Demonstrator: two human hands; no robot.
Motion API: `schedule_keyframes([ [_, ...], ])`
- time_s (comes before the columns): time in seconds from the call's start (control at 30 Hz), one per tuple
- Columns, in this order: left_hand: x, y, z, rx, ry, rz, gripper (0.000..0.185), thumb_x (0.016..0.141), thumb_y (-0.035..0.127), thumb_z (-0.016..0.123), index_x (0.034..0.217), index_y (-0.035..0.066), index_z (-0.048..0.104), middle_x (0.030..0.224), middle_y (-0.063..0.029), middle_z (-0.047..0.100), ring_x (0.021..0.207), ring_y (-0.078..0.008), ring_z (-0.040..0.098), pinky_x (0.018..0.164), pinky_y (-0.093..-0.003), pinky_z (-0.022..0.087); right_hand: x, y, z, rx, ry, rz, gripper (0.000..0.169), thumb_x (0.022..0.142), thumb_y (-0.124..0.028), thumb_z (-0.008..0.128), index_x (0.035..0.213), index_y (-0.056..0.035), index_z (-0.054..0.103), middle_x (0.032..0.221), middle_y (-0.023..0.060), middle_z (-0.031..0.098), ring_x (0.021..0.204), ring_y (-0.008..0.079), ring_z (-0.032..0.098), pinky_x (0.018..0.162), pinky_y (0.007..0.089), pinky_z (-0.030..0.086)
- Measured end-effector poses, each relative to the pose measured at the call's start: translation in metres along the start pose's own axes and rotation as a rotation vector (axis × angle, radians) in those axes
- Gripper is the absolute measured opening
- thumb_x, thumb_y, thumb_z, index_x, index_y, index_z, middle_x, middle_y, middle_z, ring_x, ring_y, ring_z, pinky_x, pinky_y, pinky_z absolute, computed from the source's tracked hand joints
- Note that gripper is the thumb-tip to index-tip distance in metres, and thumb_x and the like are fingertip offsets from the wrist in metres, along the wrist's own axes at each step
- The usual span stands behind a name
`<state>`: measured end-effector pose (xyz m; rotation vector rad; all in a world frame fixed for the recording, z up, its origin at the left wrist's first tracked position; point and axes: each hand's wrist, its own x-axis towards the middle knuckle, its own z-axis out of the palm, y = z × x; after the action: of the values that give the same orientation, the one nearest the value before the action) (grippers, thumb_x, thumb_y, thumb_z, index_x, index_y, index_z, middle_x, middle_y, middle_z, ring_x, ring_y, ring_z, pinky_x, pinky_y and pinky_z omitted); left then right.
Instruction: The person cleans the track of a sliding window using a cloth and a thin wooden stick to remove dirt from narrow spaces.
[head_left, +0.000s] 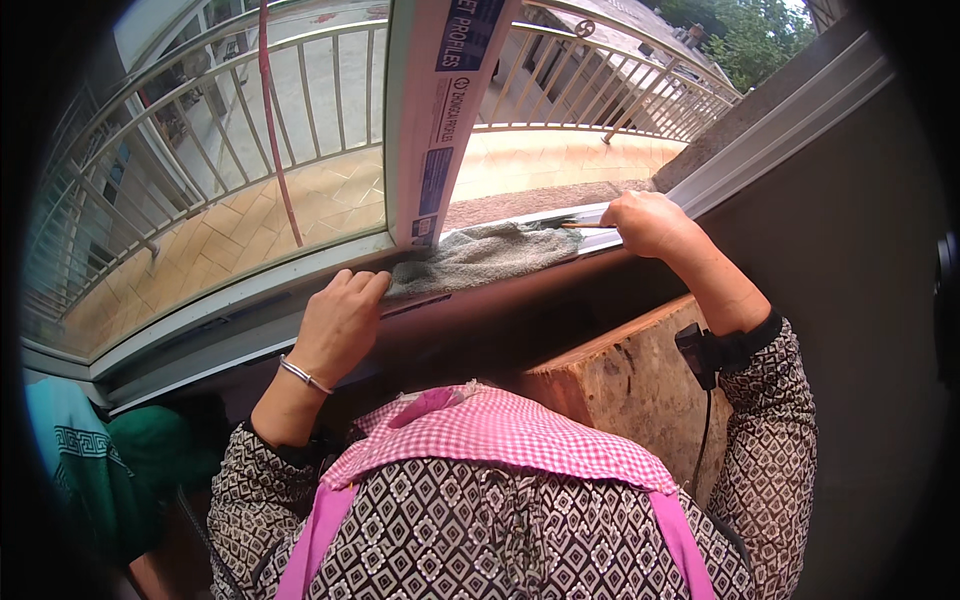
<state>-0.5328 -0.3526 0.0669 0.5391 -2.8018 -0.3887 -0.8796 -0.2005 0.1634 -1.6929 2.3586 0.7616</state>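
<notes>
A worn grey-green cloth (487, 259) lies bunched along the white track of a sliding window (600, 238). At the cloth's left end, my left hand (345, 319) has its fingers closed on the fabric. My right hand (649, 225) grips a thin brown stick (585, 225) at the cloth's right end; the stick's far tip meets the cloth and is partly hidden in its folds. The upright frame of the window sash (442, 120), with printed protective film, rises just behind the cloth.
A wooden block (637, 367) stands below the sill on the right. Beyond the window are a metal balcony railing (322, 97) and tan floor tiles. Green and turquoise fabric (142, 457) hangs at the lower left. A dark wall (847, 247) borders the right side.
</notes>
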Motion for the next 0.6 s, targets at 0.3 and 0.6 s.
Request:
schedule_keyframes([
  [0.3, -0.088, -0.065, -0.046, -0.046, 0.162, -0.387, 0.029, 0.08, 0.005, 0.055, 0.109, 0.003, 0.059, 0.101, -0.0187, 0.063, 0.094, -0.0376, 0.058, 0.081, -0.041, 0.047, -0.003, -0.059, -0.033, 0.38, -0.06, -0.284, 0.027, 0.086, -0.008, 0.057, 0.111, -0.0138, 0.068, 0.095, 0.0184, 0.067, 0.092, 0.0312, 0.065, 0.08, 0.0374, 0.05],
  [0.6, -0.166, -0.12, -0.08, 0.142, 0.312, -0.913, 0.028, 0.083, 0.012, 0.054, 0.11, 0.008, 0.059, 0.097, -0.0205, 0.064, 0.095, -0.0411, 0.058, 0.076, -0.049, 0.047, 0.013, -0.18, -0.039, 0.524, 0.198, -0.52, 0.044, 0.078, 0.005, 0.048, 0.115, -0.0116, 0.065, 0.09, 0.0222, 0.066, 0.082, 0.0381, 0.065, 0.074, 0.0434, 0.052],
])
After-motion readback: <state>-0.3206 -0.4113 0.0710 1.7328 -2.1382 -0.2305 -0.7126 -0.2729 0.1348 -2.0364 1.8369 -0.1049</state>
